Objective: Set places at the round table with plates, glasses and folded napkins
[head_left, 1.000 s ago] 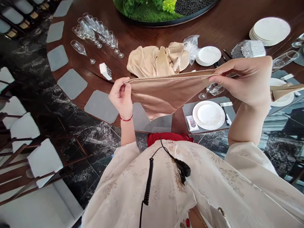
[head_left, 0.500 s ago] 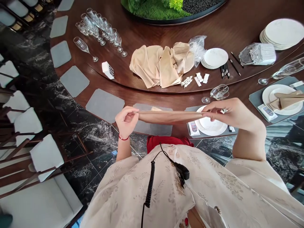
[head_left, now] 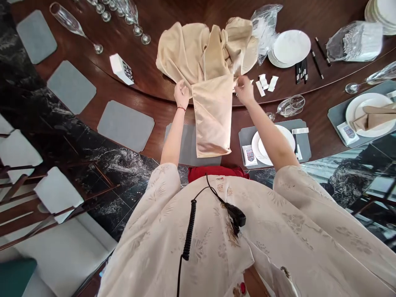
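Left hand: narrow, fingertips at the top left corner of the folded satin napkin; grip cannot be told.
Right hand: narrow, just beside the top right corner; grip cannot be told.
Napkin place: over the grey placemat, crossing the edge of the dark wood table.
Room: bare wood beside both hands.
Container: white plate holding a folded napkin.

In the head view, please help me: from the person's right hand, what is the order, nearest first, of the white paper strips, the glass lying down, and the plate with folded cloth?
1. White paper strips: on the table, just right of the right hand.
2. Glass: lying on its side, further right.
3. Plate with folded cloth: far right of the view.
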### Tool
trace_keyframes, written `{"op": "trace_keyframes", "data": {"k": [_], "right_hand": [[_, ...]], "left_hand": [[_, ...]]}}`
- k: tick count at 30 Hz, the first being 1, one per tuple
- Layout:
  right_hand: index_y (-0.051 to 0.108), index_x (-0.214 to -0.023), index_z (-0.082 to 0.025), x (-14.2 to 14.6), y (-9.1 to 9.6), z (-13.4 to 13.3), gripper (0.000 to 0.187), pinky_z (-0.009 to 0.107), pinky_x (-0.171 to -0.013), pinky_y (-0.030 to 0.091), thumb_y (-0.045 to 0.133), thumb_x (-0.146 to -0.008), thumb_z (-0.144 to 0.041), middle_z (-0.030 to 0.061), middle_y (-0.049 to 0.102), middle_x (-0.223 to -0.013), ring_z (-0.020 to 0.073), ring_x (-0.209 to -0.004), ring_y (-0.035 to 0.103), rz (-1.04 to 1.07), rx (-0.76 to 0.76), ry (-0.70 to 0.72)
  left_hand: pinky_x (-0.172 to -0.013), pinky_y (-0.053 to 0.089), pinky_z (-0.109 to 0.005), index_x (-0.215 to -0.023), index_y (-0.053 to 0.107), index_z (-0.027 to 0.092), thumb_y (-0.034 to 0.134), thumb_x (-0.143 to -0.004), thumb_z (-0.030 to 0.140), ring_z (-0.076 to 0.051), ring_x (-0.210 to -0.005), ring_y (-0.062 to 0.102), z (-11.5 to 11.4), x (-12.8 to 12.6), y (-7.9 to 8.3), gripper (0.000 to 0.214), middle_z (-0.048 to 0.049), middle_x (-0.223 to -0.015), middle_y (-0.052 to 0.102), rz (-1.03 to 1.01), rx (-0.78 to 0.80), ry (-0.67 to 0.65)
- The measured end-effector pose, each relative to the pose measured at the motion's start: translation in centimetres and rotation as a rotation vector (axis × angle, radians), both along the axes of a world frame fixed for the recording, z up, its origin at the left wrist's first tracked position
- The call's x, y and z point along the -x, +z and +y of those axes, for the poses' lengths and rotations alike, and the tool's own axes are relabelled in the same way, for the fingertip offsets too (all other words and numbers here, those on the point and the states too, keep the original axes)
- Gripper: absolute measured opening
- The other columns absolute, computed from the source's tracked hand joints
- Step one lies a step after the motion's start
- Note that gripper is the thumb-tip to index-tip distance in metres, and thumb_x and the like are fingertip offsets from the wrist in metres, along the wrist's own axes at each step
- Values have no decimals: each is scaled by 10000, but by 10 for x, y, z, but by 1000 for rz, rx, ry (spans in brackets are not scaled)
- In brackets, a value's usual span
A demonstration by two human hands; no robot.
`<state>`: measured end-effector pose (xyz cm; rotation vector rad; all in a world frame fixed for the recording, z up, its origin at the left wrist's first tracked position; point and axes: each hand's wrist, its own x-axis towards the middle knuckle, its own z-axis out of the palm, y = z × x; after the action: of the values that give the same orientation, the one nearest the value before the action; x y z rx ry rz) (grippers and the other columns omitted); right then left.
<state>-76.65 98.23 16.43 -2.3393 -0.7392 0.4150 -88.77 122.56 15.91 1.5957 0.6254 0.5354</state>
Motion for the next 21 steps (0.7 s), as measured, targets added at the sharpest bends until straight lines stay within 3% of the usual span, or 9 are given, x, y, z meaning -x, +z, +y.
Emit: {"op": "trace_keyframes", "data": {"k": [3,5,7,10,12,17,21], "right_hand": [[667,-1296,-106,43,-66,-27,340,317,-966,487,443,-1057,-197,153,733,-1199,214,-1063,626,87,251,3],[706,-1244,-92,80,-104,-55,349,305,-967,455,425,-1047,-150,161,728,-1233,214,-1070,615,227,418,117],[726,-1224,-96,114,-130,-82,360,296,-949,430,429,-1022,-100,168,699,-1306,219,-1098,600,310,559,219],[691,-1322,-112,149,-148,-110,432,281,-914,409,430,-987,-39,179,621,-1429,222,-1130,582,303,642,343],[651,-1380,-120,160,-152,-119,462,275,-893,402,418,-990,-34,181,602,-1439,219,-1123,577,253,651,396],[675,-1281,-99,163,-164,-123,350,271,-828,379,421,-1042,-115,186,678,-1299,212,-1046,586,203,711,388],[729,-1150,-113,162,-178,-128,284,283,-800,389,473,-1034,-156,183,715,-1247,225,-1017,619,178,655,327]], "left_hand": [[-1130,450,-326,-811,575,184,776,-859,181,-72,-1003,595,-27,38,-31,207,21,-894,693,98,127,3],[-1062,515,-359,-738,574,206,771,-824,166,-106,-905,604,-50,77,-52,218,31,-778,645,178,144,-31],[-924,593,-426,-709,598,244,802,-769,172,-190,-882,656,-72,119,-73,225,8,-747,627,237,122,-76],[-697,620,-492,-797,686,320,807,-748,291,-311,-886,720,-98,167,-99,133,-27,-817,659,270,57,-144],[-638,605,-487,-812,692,347,784,-748,339,-290,-780,712,-109,186,-115,112,-18,-789,652,311,60,-138],[-763,536,-428,-619,490,271,740,-685,146,-161,-606,550,-120,194,-149,288,52,-574,525,486,108,-46],[-785,483,-299,-623,438,250,707,-764,166,-117,-606,502,-119,192,-165,315,94,-531,453,550,129,32]]}}
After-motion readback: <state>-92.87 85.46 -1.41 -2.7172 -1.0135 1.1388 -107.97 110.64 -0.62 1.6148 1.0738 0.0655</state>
